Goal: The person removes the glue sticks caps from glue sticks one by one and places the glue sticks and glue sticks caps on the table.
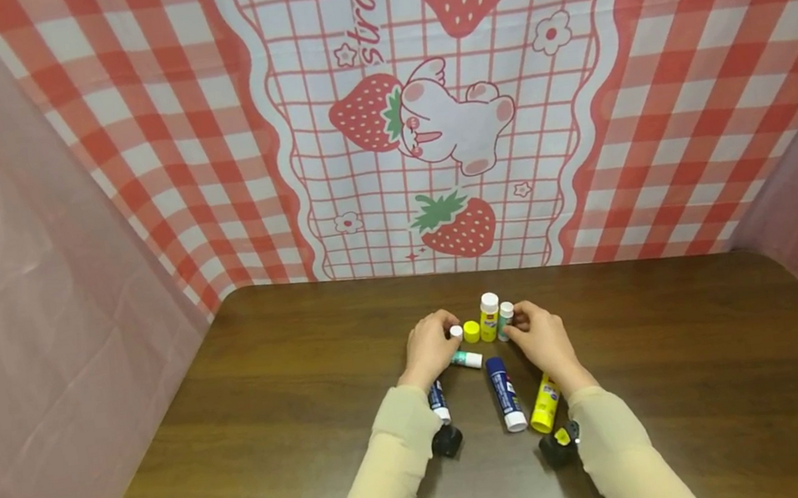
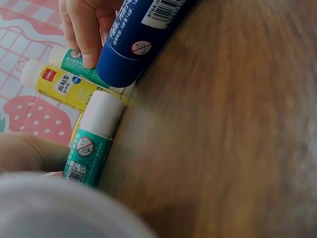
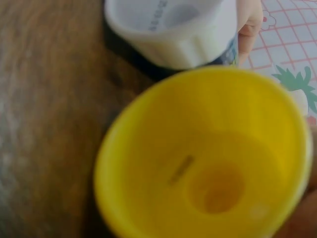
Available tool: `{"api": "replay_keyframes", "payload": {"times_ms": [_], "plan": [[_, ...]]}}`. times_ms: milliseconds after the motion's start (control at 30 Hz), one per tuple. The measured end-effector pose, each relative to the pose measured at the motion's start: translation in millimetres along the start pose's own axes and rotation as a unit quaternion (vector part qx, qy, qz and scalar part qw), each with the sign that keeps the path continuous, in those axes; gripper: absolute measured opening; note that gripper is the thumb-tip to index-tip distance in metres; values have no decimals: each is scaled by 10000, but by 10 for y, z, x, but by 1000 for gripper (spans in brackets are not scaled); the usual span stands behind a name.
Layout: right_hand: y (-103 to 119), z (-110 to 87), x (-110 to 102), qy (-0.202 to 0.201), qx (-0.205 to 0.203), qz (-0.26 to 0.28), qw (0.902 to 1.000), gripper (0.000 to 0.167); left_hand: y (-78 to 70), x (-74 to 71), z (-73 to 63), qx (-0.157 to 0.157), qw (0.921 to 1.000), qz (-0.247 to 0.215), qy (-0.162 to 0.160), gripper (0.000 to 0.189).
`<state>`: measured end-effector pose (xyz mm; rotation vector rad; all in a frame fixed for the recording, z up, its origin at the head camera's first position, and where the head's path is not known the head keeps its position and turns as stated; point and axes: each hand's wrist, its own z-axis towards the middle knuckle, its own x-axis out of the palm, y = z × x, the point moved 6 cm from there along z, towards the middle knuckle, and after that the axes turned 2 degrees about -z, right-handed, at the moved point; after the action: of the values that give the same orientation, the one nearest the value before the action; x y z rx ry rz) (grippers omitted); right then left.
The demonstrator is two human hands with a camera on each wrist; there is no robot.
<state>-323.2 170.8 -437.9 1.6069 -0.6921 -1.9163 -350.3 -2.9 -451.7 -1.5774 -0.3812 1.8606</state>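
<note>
My left hand (image 1: 430,347) pinches a small white-topped cylinder (image 1: 456,331), its lower part hidden by the fingers. Beside it stands a short yellow cylinder (image 1: 472,332), then an upright yellow glue stick (image 1: 489,319) with a white cap. At the right end of this row, my right hand (image 1: 543,339) holds an upright green glue stick (image 1: 506,321) between thumb and fingers; its fingers also show on that stick in the left wrist view. Another green glue stick (image 2: 89,144) with a white end lies on its side near the left hand.
Closer to me lie a dark blue glue stick (image 1: 506,395), a second blue one (image 1: 438,402) partly under the left wrist, and a yellow one (image 1: 545,405) by the right wrist. The brown table (image 1: 273,383) meets a strawberry-patterned cloth (image 1: 432,152) at the back.
</note>
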Motion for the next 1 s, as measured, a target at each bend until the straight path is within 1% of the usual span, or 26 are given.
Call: {"api": "replay_keyframes", "payload": {"times_ms": [133,367,567,667,833,933,1000], "plan": [[3,-9,21,39,-26,37,10000,29,-12,-4,-22,-17,10000,69,-32,17],[5,-32,20,66,4,85,9999,29,-29,5,-40,44,10000,58,-27,18],[-11,-33,20,150,-46,133,9998,38,-42,-5,-48,0,9999,97,54,20],[-7,-44,7,174,-85,192,9996,44,-35,-17,-55,-93,9999,-79,88,25],[-39,-96,-37,194,114,183,9996,52,6,-45,-85,-261,9982,-530,63,31],[-49,-130,-79,90,153,154,9997,50,37,-74,-117,-329,9968,-728,-80,30],[-46,-156,-109,-12,120,121,9999,46,51,-107,-147,-397,9955,-829,-239,28]]}}
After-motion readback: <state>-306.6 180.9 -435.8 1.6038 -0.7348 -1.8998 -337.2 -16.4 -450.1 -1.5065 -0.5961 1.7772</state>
